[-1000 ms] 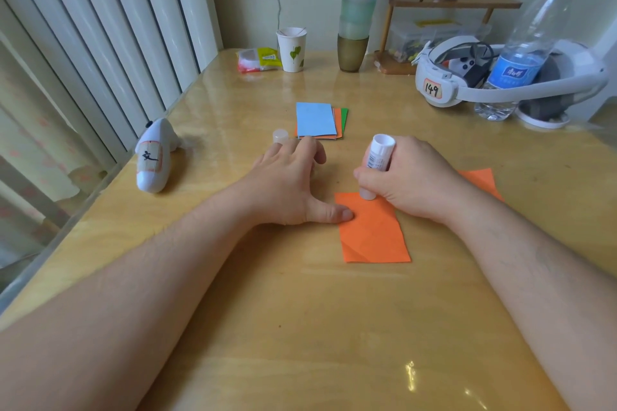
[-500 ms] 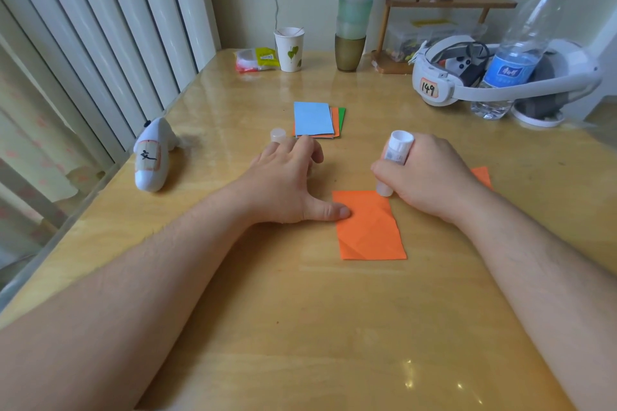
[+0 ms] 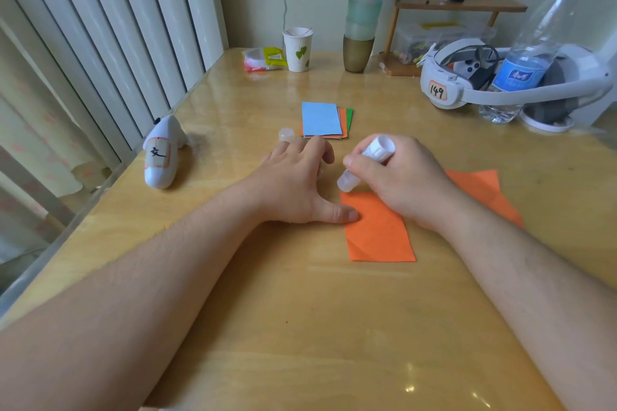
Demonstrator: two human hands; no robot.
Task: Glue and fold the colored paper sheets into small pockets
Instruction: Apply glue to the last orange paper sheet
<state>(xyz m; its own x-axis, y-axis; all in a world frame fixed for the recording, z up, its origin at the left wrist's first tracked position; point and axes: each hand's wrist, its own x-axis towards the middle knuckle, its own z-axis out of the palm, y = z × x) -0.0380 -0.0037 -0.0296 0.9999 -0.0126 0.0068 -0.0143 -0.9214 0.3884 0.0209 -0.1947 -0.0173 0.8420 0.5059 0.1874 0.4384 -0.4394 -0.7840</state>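
Observation:
A creased orange paper sheet (image 3: pixel 380 237) lies flat on the wooden table (image 3: pixel 300 327). My left hand (image 3: pixel 297 183) rests palm down beside it, thumb pinning the sheet's left edge. My right hand (image 3: pixel 400 177) grips a white glue stick (image 3: pixel 367 162), tilted, with its tip at the sheet's top left corner. The glue cap (image 3: pixel 286 134) stands just beyond my left fingers. A second orange sheet (image 3: pixel 484 190) shows partly behind my right wrist. A stack of sheets, blue on top (image 3: pixel 322 119), lies further back.
A white controller (image 3: pixel 162 152) lies at the left edge by the radiator. At the back stand a paper cup (image 3: pixel 297 48), stacked cups (image 3: pixel 362 10), a small wooden shelf (image 3: pixel 457 5), a white headset (image 3: pixel 467 83) and a water bottle (image 3: pixel 531 53).
My right hand swept the glue stick along the sheet's top edge to the right, then back left; the stick now tilts with its tip at the top left corner. My left hand stayed put.

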